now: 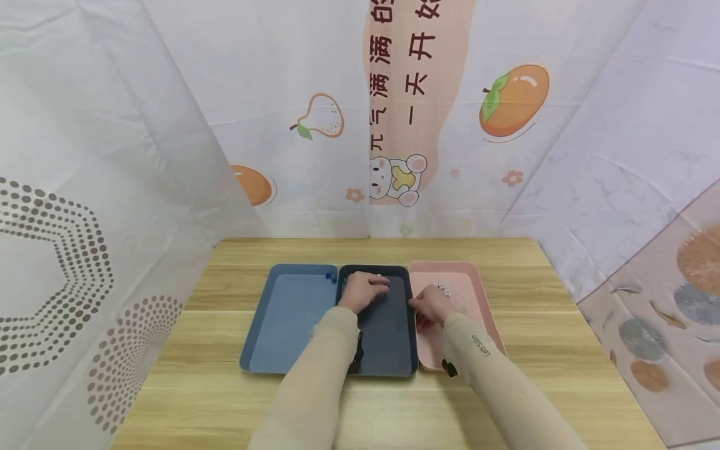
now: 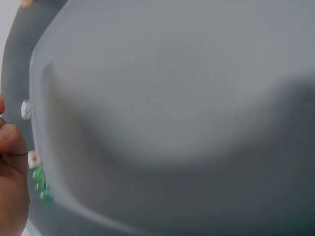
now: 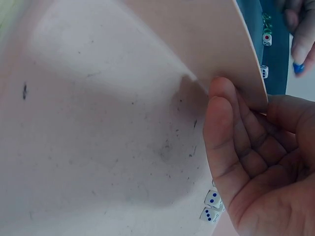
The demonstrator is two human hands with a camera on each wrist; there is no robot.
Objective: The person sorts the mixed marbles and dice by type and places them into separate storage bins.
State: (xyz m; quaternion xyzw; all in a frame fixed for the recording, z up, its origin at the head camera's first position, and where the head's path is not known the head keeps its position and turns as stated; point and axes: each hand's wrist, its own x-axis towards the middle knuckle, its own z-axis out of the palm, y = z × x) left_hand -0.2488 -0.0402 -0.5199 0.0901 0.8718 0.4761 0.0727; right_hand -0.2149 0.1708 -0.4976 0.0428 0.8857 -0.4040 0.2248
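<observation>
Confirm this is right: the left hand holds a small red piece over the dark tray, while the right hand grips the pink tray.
Not red: the small piece is blue, as the right wrist view shows. The left hand holds it over the dark tray, and the right hand grips the pink tray.

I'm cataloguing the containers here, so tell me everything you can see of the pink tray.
The pink tray is a shallow, oblong container with rounded corners and low walls, apparently plastic. It rests, seemingly flat, on the wood-grain table, immediately right of the dark tray in the head view. Its floor shows dark specks and scuffs. Several white dice lie toward its far end. The right hand pinches its left wall, fingers inside, thumb outside; the right sleeve hides part of it.
</observation>
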